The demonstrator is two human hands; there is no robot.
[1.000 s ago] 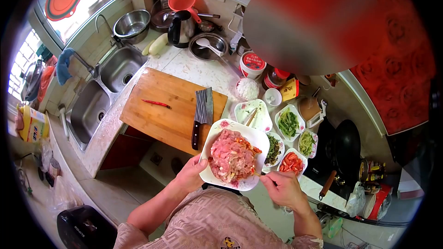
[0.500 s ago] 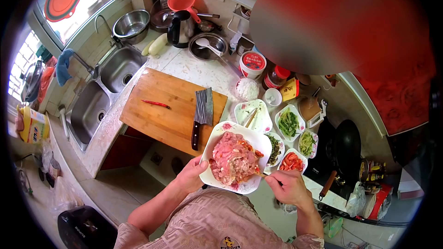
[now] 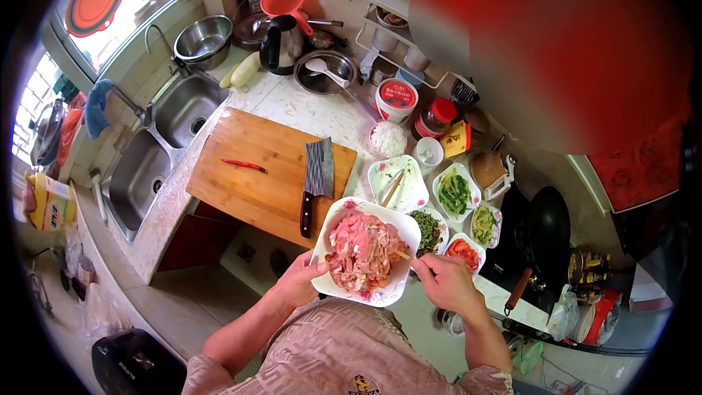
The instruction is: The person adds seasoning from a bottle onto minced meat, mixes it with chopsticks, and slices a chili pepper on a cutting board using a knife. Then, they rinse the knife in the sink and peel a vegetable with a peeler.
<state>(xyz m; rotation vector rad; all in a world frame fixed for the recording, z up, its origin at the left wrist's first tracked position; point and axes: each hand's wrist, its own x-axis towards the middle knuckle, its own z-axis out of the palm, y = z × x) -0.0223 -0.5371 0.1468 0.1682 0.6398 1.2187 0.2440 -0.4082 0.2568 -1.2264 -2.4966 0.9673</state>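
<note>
My left hand [image 3: 298, 283] is closed on the left edge of a white square bowl [image 3: 401, 278] with a floral pattern, its thumb over the rim. The bowl hangs in front of my body, above the near edge of the counter. Raw pink minced meat [image 3: 364, 245] with pale bits is heaped in it. In my right hand [image 3: 447, 281] are chopsticks [image 3: 401, 254], their tips in the right side of the meat. Past the bowl, a cleaver [image 3: 318, 175] and a red chili [image 3: 243, 165] lie on the wooden cutting board [image 3: 256, 201].
To the right stand dishes of chopped green vegetables [image 3: 455, 192], minced greens [image 3: 426, 232] and red pieces [image 3: 462, 251]. A white dish [image 3: 413, 197] bears another pair of chopsticks. A wok [image 3: 548, 227] sits at far right. The double sink [image 3: 191, 111] is at left, beyond it a kettle [image 3: 281, 45].
The meat has been turned over in the bowl, and less of the red seasoning shows at its right. My right hand and the chopsticks have moved slightly left and up.
</note>
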